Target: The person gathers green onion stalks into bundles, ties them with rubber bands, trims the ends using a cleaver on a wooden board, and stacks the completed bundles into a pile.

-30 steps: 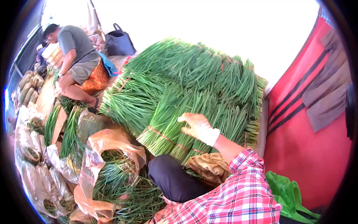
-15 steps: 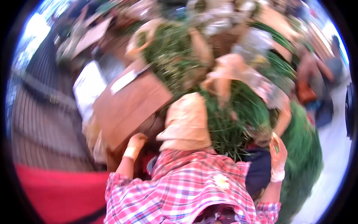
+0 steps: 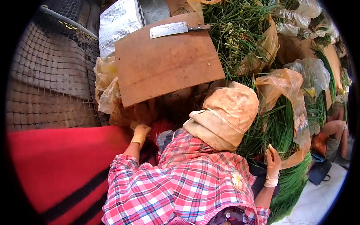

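My left hand [image 3: 141,132], with a yellowish wrap at the wrist, is low beside the near edge of a brown board [image 3: 165,62]. Its fingers look loosely bent and apart, partly blurred into the brown plastic [image 3: 127,112] behind, with no held thing showing. On the other side, my right hand [image 3: 273,162] has a pale wrist wrap and raised fingers, apart and holding nothing I can see. It is close to a bunch of long green stalks [image 3: 279,127] in a clear orange-tinted plastic bag [image 3: 301,127]. A beige cloth cover [image 3: 228,116] sits between my arms.
A cleaver [image 3: 176,29] lies on the board's far edge. Beyond are a printed white sack [image 3: 120,24] and greens with small buds [image 3: 230,41]. A red cloth [image 3: 63,157] and wire mesh [image 3: 52,75] are at left. Another person's leg [image 3: 335,129] shows at far right.
The view has swung and steadied: the board and cleaver now appear more to the right and higher. My right hand appears slightly lower, its fingers still raised.
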A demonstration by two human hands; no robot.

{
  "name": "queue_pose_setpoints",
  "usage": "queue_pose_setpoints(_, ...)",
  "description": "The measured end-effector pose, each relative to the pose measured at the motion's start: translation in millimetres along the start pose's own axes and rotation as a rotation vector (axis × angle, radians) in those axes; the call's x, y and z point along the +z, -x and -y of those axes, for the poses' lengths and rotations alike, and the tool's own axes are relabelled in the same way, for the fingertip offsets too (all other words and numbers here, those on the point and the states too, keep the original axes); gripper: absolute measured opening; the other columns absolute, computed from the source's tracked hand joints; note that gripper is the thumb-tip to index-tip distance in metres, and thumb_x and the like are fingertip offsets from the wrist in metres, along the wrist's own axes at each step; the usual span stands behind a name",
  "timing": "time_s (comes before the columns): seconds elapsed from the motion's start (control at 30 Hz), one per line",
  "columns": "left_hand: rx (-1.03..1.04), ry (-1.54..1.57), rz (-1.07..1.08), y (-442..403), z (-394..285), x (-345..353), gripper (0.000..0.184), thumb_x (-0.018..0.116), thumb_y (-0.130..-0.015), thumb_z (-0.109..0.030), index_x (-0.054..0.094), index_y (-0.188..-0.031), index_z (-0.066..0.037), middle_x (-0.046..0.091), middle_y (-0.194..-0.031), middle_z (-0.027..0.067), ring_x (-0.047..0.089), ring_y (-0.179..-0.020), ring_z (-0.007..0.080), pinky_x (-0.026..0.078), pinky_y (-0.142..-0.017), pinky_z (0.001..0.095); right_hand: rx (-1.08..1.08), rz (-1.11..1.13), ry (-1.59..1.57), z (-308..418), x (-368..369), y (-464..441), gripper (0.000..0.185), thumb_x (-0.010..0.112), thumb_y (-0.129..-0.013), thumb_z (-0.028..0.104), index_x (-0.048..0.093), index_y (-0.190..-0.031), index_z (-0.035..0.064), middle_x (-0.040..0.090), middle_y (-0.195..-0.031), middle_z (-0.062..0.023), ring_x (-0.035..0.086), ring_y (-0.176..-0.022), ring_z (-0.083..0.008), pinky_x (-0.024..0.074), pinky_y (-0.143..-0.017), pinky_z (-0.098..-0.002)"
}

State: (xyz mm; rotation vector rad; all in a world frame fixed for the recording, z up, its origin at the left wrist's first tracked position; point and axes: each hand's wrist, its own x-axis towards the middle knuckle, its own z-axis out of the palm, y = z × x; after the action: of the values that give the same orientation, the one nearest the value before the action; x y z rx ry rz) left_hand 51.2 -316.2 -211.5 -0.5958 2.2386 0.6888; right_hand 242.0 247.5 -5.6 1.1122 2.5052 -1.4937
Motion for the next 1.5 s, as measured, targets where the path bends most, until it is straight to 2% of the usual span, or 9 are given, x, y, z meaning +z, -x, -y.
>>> queue_pose_setpoints(0.1, 0.038, -0.232, -0.096, 9.3, -47.2, 19.5, 0.040, 0.068, -0.068, -0.035, 0.068, -0.087, 0.000, 0.065, -0.090, 0.0214, 0.063, -0.090, 0.0345, 0.049, -0.078, 0.0401, 0.036, 0.016, -0.022, 9.2, 14.3, -9.9, 0.032, 0.057, -0.089, 0.007, 0.055, -0.120, -0.0003, 0.061, -0.109, -0.0076, 0.058, -0.097, -0.0137, 0.0444, -0.086, -0.0245)
queue_pose_setpoints(0.27, 0.060, -0.592, 0.121, -35.0, -12.1, 61.5, 0.039, 0.067, -0.069, -0.033, 0.068, -0.090, 0.000, 0.063, -0.101, 0.0221, 0.060, -0.098, 0.0353, 0.048, -0.083, 0.0410, 0.074, 0.054, 0.004, 14.7, 27.7, -15.9, 0.032, 0.057, -0.089, 0.007, 0.056, -0.120, -0.0001, 0.063, -0.107, -0.0077, 0.059, -0.094, -0.0126, 0.0454, -0.083, -0.0244)
queue_pose_setpoints(0.5, -0.170, 0.479, 0.178, 38.1, -60.1, 3.4, 0.018, 0.071, -0.072, -0.007, 0.064, -0.087, 0.002, 0.063, -0.068, 0.0096, 0.057, -0.053, 0.0152, 0.044, -0.046, 0.0259, 0.028, 0.093, 0.013, 10.5, 34.3, -25.0, 0.031, 0.058, -0.089, 0.008, 0.057, -0.118, 0.0000, 0.063, -0.105, -0.0079, 0.059, -0.090, -0.0118, 0.0463, -0.080, -0.0238)
queue_pose_setpoints(0.8, 0.077, 0.416, 0.107, 50.6, -75.0, -13.2, 0.013, 0.069, -0.073, -0.005, 0.063, -0.084, 0.000, 0.063, -0.066, 0.0078, 0.058, -0.052, 0.0150, 0.045, -0.046, 0.0246, 0.005, 0.087, -0.028, 6.2, 25.7, -5.4, 0.030, 0.060, -0.087, 0.010, 0.059, -0.116, 0.0010, 0.064, -0.104, -0.0081, 0.060, -0.090, -0.0117, 0.0467, -0.079, -0.0236)
queue_pose_setpoints(0.9, 0.328, 0.804, -0.019, 70.2, -129.4, -44.4, 0.010, 0.068, -0.078, -0.006, 0.062, -0.085, -0.005, 0.060, -0.065, 0.0056, 0.057, -0.053, 0.0148, 0.045, -0.045, 0.0254, 0.005, 0.061, -0.033, -0.8, 21.4, -2.1, 0.029, 0.059, -0.087, 0.010, 0.060, -0.115, 0.0007, 0.065, -0.101, -0.0084, 0.060, -0.088, -0.0109, 0.0463, -0.077, -0.0230)
queue_pose_setpoints(1.0, 0.684, 0.768, -0.123, 20.6, -184.4, -89.4, 0.010, 0.069, -0.081, -0.012, 0.062, -0.085, -0.007, 0.061, -0.069, 0.0037, 0.056, -0.054, 0.0119, 0.046, -0.047, 0.0244, 0.004, 0.063, 0.012, -7.7, 23.6, -11.1, 0.028, 0.059, -0.085, 0.010, 0.062, -0.111, 0.0017, 0.067, -0.089, -0.0092, 0.060, -0.079, -0.0100, 0.0460, -0.070, -0.0225)
queue_pose_setpoints(1.2, 0.798, 0.313, -0.153, -92.3, -343.6, -73.3, 0.018, 0.069, -0.079, -0.011, 0.062, -0.095, -0.005, 0.061, -0.069, 0.0022, 0.053, -0.053, 0.0100, 0.043, -0.046, 0.0214, 0.066, 0.076, 0.169, -43.5, 17.9, -38.4, 0.031, 0.060, -0.082, 0.018, 0.062, -0.110, 0.0069, 0.065, -0.099, -0.0130, 0.063, -0.089, -0.0267, 0.0491, -0.078, -0.0341)
queue_pose_setpoints(1.33, 0.856, 0.270, -0.107, -275.5, -366.7, -76.5, 0.028, 0.066, -0.078, -0.012, 0.059, -0.104, -0.005, 0.061, -0.073, 0.0023, 0.053, -0.054, 0.0113, 0.043, -0.046, 0.0216, -0.023, -0.291, 0.312, -111.5, -28.2, -48.8, 0.032, 0.062, -0.077, 0.013, 0.062, -0.108, 0.0059, 0.064, -0.099, -0.0163, 0.060, -0.096, -0.0321, 0.0474, -0.085, -0.0360)
queue_pose_setpoints(1.5, 0.819, -0.115, -0.354, -316.2, -405.6, -101.8, 0.031, 0.066, -0.078, -0.020, 0.057, -0.105, -0.007, 0.059, -0.080, 0.0058, 0.054, -0.057, 0.0133, 0.044, -0.048, 0.0234, 0.476, -0.454, 0.494, -169.0, -111.7, -75.7, 0.088, 0.079, -0.065, 0.026, 0.033, -0.133, -0.0049, 0.046, -0.129, -0.0243, 0.045, -0.120, -0.0340, 0.0370, -0.100, -0.0365)
